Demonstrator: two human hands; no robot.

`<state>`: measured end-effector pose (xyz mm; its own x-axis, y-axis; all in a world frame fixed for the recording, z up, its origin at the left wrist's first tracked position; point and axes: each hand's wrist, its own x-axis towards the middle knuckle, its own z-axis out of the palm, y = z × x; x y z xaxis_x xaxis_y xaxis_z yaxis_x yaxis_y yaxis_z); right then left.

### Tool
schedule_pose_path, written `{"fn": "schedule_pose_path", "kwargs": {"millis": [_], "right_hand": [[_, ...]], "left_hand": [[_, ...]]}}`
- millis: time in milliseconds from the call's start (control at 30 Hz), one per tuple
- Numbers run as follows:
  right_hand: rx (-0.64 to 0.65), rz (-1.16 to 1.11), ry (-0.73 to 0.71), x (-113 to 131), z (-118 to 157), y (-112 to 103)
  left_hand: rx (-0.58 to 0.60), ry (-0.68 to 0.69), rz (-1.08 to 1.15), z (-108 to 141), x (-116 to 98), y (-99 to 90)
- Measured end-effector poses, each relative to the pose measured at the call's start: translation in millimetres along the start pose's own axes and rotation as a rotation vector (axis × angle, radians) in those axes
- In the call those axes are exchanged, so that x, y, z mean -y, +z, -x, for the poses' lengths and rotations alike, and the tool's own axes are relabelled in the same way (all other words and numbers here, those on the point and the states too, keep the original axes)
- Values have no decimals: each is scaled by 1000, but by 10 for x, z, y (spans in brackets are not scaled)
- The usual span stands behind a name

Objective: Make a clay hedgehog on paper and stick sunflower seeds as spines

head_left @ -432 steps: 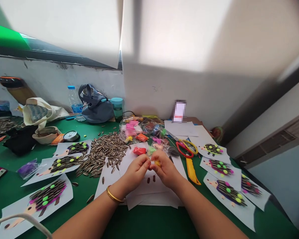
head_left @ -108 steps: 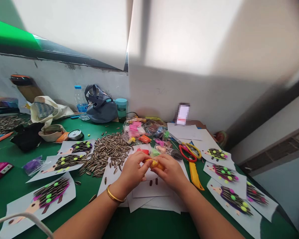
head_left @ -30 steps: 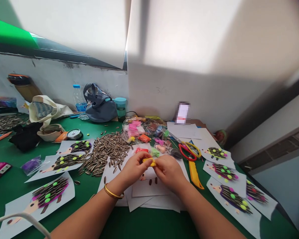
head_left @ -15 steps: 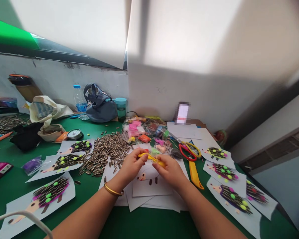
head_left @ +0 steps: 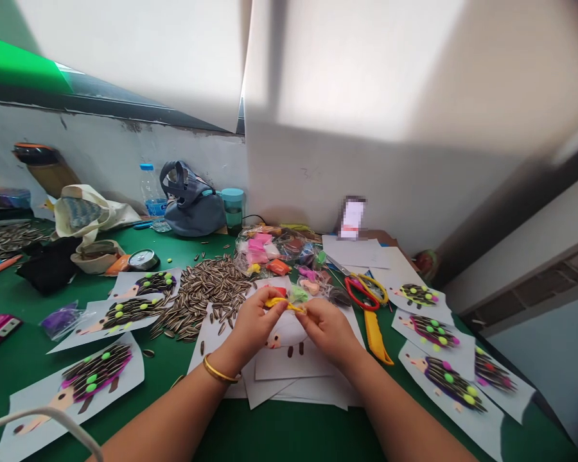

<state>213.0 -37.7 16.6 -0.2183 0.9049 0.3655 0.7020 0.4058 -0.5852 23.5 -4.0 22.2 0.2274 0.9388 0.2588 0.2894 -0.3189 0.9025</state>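
A soft piece of yellow modelling clay [head_left: 289, 305] stretches between my two hands, above the paper in front of me. My left hand [head_left: 259, 321], with a gold bangle at the wrist, pinches its left end. The fingers of my right hand [head_left: 328, 330] are closed on the right end. Below them lies a white sheet [head_left: 293, 367] bearing a hedgehog drawing [head_left: 291, 337] with a pink face and dark feet. More sheets lie under it. Part of the drawing is hidden by my hands.
Sunflower seeds [head_left: 207, 289] are heaped to the left. Bags of coloured clay [head_left: 270, 247] lie behind my hands. Red-handled scissors [head_left: 359, 292] and a yellow packet [head_left: 376, 337] are at right. Finished hedgehog pictures [head_left: 94, 378] flank both sides. A phone [head_left: 352, 218] leans on the wall.
The yellow clay between my hands is thinner and more drawn out, with less of it showing at my right fingers. My hands have otherwise barely moved.
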Motion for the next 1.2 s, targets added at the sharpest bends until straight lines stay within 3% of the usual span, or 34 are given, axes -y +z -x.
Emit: {"fn": "schedule_pose_path", "kwargs": {"millis": [200,600,833,900,1033,1100,1200], "right_hand": [[-36,-116,64,-30,-8,0],[30,-146,84,-9,-5,27],[42,-49,-64,36,4,67],[15,-17,-92,37,-1,51],[-65,-14,-32,0,-11,2],[-84,-30,32,-29,-17,-27],[-93,-14,105,-94,-33,-96]], "left_hand": [[8,-92,337,-29,64,16],[100,-33,117,-17,54,27],[243,-208,198,68,100,117],[205,-157,177,60,79,108],[-15,-89,245,8,17,45],[-85,-127,396,-17,4,18],[-56,-227,656,-37,5,8]]}}
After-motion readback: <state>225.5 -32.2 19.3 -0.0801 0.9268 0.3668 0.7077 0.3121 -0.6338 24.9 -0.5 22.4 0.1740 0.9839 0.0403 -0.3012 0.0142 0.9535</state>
